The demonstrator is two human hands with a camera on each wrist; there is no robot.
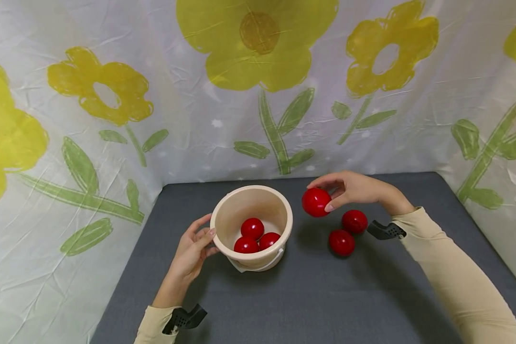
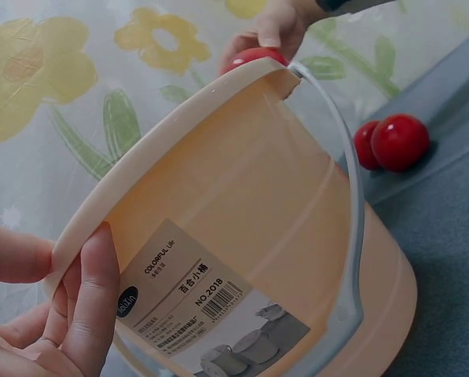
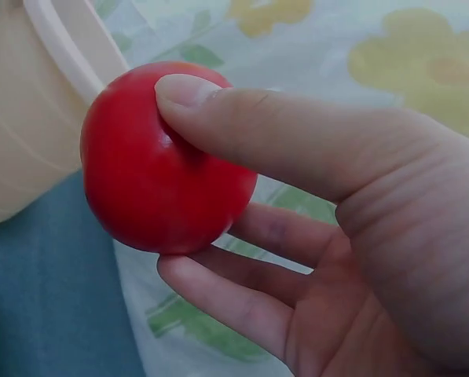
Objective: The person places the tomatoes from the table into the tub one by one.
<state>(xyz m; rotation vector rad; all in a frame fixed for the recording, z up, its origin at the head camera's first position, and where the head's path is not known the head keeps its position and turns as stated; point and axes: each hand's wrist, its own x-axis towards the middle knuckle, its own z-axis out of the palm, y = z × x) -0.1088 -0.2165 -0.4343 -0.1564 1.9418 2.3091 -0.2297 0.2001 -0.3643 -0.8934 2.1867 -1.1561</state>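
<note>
A beige plastic bucket (image 1: 251, 260) stands on the table with several glossy, tomato-like red balls (image 1: 252, 229) lying at its bottom. My left hand (image 1: 192, 253) pinches the bucket's rim on its left side, thumb and fingers on either side of the wall in the left wrist view. To the right of the bucket, my right hand (image 1: 348, 190) holds another red ball (image 3: 163, 169) above the table, thumb on one side and fingertips on the other. Two more red balls (image 1: 341, 242) rest close together on the table below my right hand.
Grey cloth covers the table (image 1: 318, 306). A flower-printed sheet (image 1: 198, 124) hangs behind it and along the sides. The bucket's pale handle (image 2: 352, 228) hangs down at its front, and a printed label (image 2: 210, 306) is on its wall.
</note>
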